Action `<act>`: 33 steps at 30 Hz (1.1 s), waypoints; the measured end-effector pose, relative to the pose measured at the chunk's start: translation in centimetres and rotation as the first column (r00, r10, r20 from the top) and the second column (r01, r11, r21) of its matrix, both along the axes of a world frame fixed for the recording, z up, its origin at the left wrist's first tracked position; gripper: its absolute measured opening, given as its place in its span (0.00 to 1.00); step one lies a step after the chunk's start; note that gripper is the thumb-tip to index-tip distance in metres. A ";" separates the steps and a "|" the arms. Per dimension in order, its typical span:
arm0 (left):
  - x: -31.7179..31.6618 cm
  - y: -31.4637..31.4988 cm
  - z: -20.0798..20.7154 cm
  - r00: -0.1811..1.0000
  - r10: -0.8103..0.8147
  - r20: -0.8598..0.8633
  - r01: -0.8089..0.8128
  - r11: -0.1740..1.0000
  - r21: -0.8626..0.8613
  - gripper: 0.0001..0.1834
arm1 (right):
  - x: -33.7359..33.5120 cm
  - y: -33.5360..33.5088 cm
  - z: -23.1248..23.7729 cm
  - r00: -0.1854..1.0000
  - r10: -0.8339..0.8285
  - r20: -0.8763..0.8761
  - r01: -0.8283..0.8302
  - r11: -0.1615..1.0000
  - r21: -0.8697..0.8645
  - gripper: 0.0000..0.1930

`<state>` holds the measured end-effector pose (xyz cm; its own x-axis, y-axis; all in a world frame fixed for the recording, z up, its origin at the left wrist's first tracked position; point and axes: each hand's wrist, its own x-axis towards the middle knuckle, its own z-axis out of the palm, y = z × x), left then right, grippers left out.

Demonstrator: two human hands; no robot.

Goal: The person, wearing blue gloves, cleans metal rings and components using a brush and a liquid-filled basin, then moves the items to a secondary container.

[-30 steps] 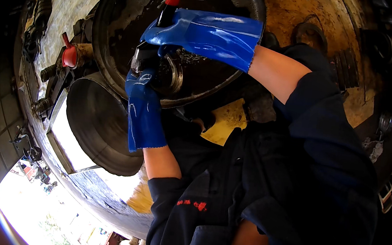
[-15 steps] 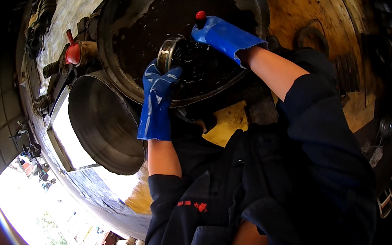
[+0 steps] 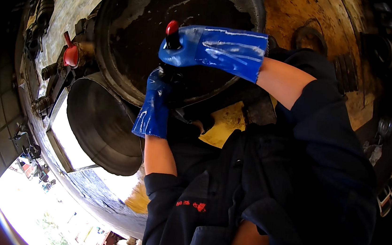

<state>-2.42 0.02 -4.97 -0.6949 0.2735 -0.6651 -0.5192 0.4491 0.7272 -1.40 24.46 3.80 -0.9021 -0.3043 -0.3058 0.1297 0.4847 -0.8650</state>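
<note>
Right hand (image 3: pixel 182 49), yours: blue-gloved, clamped around a red-tipped black handle (image 3: pixel 172 33), over the round dark basin (image 3: pixel 102 52). Left hand (image 3: pixel 156 86), yours: blue-gloved, near, at the right's seven o'clock; grip obscured, cannot tell. Brown pan (image 3: pixel 103 130): basin's seven o'clock.

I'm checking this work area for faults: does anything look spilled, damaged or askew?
No clear spill shows. The dark, round metal basin beside the large, round black tub looks slightly odd: it seems tilted, its rim uneven, though the fisheye view may exaggerate both.
</note>
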 end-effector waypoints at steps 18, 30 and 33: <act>0.6 2.1 3.4 0.746 -0.584 -0.320 0.321 0.737 -0.595 0.27 | 0.7 2.0 -1.5 0.962 -0.232 0.147 0.240 0.970 -0.041 0.14; -0.9 14.2 6.1 0.425 -0.905 0.009 0.337 0.149 -0.930 0.18 | 2.1 4.5 -6.1 0.841 -0.515 0.164 0.456 0.839 0.298 0.22; -1.7 13.2 5.1 0.619 -0.785 -0.029 0.290 0.263 -0.920 0.17 | 3.0 4.8 -6.2 0.924 -0.379 -0.048 0.378 0.889 0.257 0.20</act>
